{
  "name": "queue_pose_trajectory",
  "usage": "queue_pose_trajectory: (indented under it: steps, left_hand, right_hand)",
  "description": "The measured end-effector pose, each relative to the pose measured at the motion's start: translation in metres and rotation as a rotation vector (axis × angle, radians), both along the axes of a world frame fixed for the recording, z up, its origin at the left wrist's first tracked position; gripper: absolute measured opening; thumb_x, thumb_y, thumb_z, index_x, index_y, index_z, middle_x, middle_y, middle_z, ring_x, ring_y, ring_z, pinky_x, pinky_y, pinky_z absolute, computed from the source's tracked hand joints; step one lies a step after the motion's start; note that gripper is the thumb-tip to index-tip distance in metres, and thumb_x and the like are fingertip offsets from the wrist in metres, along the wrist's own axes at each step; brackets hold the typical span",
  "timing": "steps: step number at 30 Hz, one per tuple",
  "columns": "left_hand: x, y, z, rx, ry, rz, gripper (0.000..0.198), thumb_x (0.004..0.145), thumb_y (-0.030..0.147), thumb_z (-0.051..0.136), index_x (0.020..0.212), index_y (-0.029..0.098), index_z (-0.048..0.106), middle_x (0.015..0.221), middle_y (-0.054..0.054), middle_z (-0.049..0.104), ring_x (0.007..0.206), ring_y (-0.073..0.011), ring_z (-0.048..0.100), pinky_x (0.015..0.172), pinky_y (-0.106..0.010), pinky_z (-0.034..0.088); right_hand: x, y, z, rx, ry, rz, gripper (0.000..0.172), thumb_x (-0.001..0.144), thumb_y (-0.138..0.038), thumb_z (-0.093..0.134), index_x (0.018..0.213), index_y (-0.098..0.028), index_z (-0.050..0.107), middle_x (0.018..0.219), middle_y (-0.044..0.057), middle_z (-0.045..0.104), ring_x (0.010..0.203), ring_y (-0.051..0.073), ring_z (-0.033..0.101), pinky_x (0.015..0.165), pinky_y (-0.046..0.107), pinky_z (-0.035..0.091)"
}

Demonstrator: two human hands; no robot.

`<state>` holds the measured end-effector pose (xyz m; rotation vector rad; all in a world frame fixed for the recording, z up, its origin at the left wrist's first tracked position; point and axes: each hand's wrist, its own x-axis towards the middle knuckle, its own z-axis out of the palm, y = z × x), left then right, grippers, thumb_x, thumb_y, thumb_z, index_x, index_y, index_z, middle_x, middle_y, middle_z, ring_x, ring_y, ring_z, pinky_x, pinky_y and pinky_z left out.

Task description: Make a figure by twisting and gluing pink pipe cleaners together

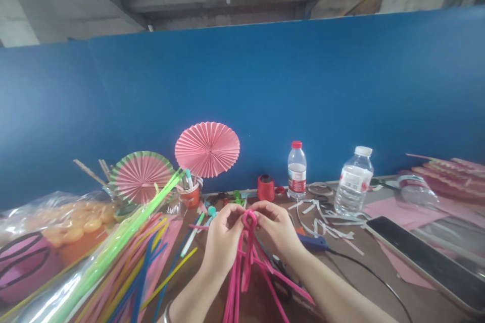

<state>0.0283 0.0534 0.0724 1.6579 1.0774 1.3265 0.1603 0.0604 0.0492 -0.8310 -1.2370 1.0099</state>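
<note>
Several bright pink pipe cleaners [246,267] hang down between my hands, with a small loop [249,219] at their top. My left hand [226,232] pinches the left side of this loop between thumb and fingers. From the other side, my right hand [277,227] pinches it too, and the two hands nearly meet. Below the loop the strands spread, some dropping straight and others slanting to the right. Just right of my right wrist lies a blue tool [312,242] with a black cord. Dark items under the strands are partly hidden.
At left lie a clear bag of green pipe cleaners [113,252] and loose coloured ones. Pleated paper fans [207,149] stand behind. Along the back are a red spool [265,188] and two bottles [297,170]. White strips, pink paper and a phone [424,257] are right.
</note>
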Motion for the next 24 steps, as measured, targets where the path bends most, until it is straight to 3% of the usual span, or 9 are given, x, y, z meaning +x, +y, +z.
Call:
queue_pose_trajectory:
  steps: [5, 9, 14, 17, 21, 24]
  left_hand:
    - [0.0, -0.002, 0.0, -0.02, -0.034, 0.003, 0.012, 0.078, 0.019, 0.053, 0.085, 0.019, 0.063, 0.072, 0.002, 0.063, 0.064, -0.0143, 0.059, 0.06, -0.023, 0.046]
    - [-0.002, 0.001, -0.003, -0.084, -0.212, -0.151, 0.016, 0.081, 0.018, 0.051, 0.085, 0.018, 0.066, 0.076, 0.0, 0.062, 0.069, -0.0143, 0.058, 0.064, -0.023, 0.047]
    - [-0.002, 0.006, -0.006, -0.136, -0.262, -0.27, 0.014, 0.08, 0.024, 0.057, 0.077, 0.015, 0.068, 0.09, -0.004, 0.059, 0.083, -0.0172, 0.056, 0.075, -0.027, 0.046]
    - [-0.001, 0.009, -0.006, -0.168, -0.289, -0.319, 0.016, 0.081, 0.026, 0.056, 0.075, 0.015, 0.066, 0.085, -0.004, 0.059, 0.078, -0.016, 0.056, 0.073, -0.027, 0.046]
    - [-0.001, 0.011, -0.008, -0.174, -0.34, -0.293, 0.011, 0.08, 0.025, 0.06, 0.077, 0.016, 0.064, 0.081, -0.001, 0.057, 0.074, -0.0117, 0.054, 0.073, -0.024, 0.045]
    - [-0.002, 0.012, -0.012, -0.198, -0.351, -0.259, 0.011, 0.079, 0.027, 0.061, 0.08, 0.016, 0.063, 0.07, 0.002, 0.055, 0.06, -0.0071, 0.05, 0.06, -0.018, 0.042]
  right_hand:
    - [-0.003, 0.0, -0.002, -0.021, 0.045, -0.028, 0.007, 0.073, -0.023, 0.062, 0.073, -0.016, 0.062, 0.061, -0.001, 0.059, 0.055, 0.013, 0.053, 0.051, 0.022, 0.044]
    - [-0.004, -0.001, -0.002, -0.01, 0.069, -0.077, 0.006, 0.074, -0.023, 0.061, 0.075, -0.017, 0.061, 0.06, -0.002, 0.056, 0.056, 0.013, 0.052, 0.051, 0.022, 0.042]
    - [-0.005, -0.003, 0.001, 0.008, 0.089, -0.094, 0.006, 0.074, -0.022, 0.063, 0.073, -0.017, 0.06, 0.063, -0.002, 0.057, 0.061, 0.013, 0.052, 0.056, 0.023, 0.042]
    - [-0.003, -0.004, 0.003, 0.023, 0.134, -0.066, 0.004, 0.076, -0.022, 0.059, 0.076, -0.02, 0.056, 0.068, -0.003, 0.056, 0.058, 0.011, 0.049, 0.054, 0.022, 0.041]
    - [0.002, -0.004, 0.006, 0.028, 0.158, 0.017, 0.004, 0.074, -0.021, 0.06, 0.07, -0.018, 0.06, 0.071, -0.002, 0.055, 0.059, 0.01, 0.048, 0.054, 0.021, 0.039]
    - [0.006, -0.002, 0.008, -0.008, 0.15, 0.097, 0.012, 0.069, -0.024, 0.066, 0.062, -0.015, 0.064, 0.063, -0.002, 0.052, 0.057, 0.009, 0.046, 0.053, 0.02, 0.037]
